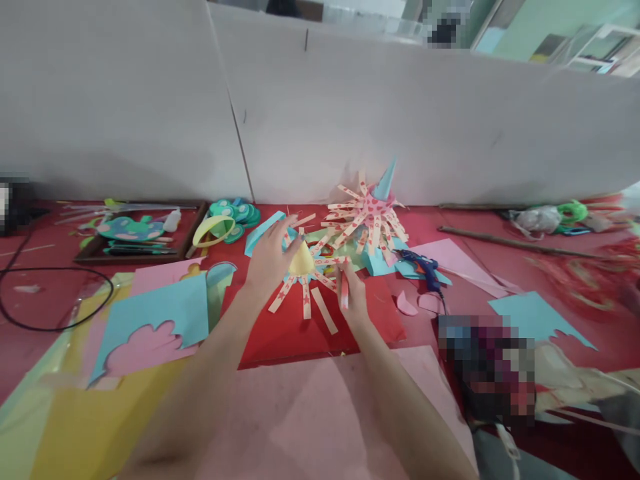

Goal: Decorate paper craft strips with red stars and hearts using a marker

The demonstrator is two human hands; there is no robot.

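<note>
A small paper craft with a yellow cone (301,261) on a scalloped blue base lies on red sheets (300,343). Pale paper strips with red letters and stars fan out around it. My left hand (270,252) is at its left side, thumb and fingers apart, beside the cone. My right hand (353,293) is closed at the craft's right, pinching a pale paper strip (345,291) with red marks. Another pale strip (325,311) lies loose in front. Behind stands a similar craft, a pink spotted piece (373,208) with a blue cone (385,181) and many strips.
A blue glue gun (424,267) with a cord lies to the right. Cut blue card (155,313) and pink sheets lie left, near a brown tray (193,230) of tools. Green foam pieces (240,215) and a yellow ring (213,230) sit behind. A white partition (325,120) bounds the back.
</note>
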